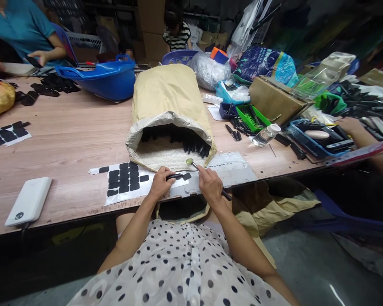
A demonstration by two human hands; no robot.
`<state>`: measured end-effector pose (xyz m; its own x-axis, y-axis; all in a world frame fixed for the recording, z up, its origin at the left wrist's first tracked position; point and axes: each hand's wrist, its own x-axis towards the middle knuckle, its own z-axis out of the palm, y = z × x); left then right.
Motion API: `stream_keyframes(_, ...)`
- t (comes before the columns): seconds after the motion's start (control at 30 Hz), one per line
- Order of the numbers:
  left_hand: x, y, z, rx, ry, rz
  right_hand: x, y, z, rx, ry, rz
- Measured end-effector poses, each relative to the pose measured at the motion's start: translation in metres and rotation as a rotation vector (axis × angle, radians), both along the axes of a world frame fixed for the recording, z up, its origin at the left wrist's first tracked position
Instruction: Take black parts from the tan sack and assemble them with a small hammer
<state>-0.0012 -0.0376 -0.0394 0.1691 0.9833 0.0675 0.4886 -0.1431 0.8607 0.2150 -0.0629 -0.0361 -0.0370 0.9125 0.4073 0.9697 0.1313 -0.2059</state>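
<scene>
My left hand point(160, 183) is closed on a slim black piece point(175, 176) at the table's front edge. A small black rounded patch point(187, 176) lies at the far tip of that piece. Wrapped in my right hand point(210, 185) is a black-handled tool point(226, 194) with a round yellowish-green head point(190, 161), possibly a small mallet. Beside my left hand, a white sheet point(111, 199) carries several black rounded patches point(124, 178). Straight ahead, a tan paper sack point(166, 91) lies with its mouth facing me, and dark pieces point(196, 148) show inside.
A grey board point(239, 168) lies right of my hands, and a white power bank point(30, 199) at the left. Behind stand a blue basin point(105, 80), a green tray point(253, 118) and a bottle point(265, 135). A co-worker's hand point(352, 129) reaches over a blue bin point(322, 151).
</scene>
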Motion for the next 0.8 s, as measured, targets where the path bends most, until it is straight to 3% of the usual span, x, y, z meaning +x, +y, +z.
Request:
stream_keyframes(0.2,-0.001,-0.002,-0.001,0.016,0.029,-0.023,0.003,0.011,-0.019,-0.005,-0.023,-0.027)
stream_keyframes(0.37,0.000,-0.005,0.000,0.053,0.065,-0.011,-0.002,0.009,-0.025,0.046,0.006,-0.054)
stream_keyframes(0.53,0.001,-0.015,0.014,0.081,0.034,-0.016,-0.004,0.010,-0.027,0.151,-0.011,-0.025)
stream_keyframes(0.6,0.003,-0.026,0.023,0.072,0.007,-0.094,-0.004,0.010,-0.029,0.191,-0.016,-0.016)
stream_keyframes(0.7,0.011,-0.050,0.029,-0.031,0.013,-0.352,-0.003,0.010,-0.030,0.213,-0.018,-0.008)
stream_keyframes(0.8,0.023,-0.072,0.019,-0.176,0.168,-0.478,-0.004,0.011,-0.031,0.192,-0.010,-0.006)
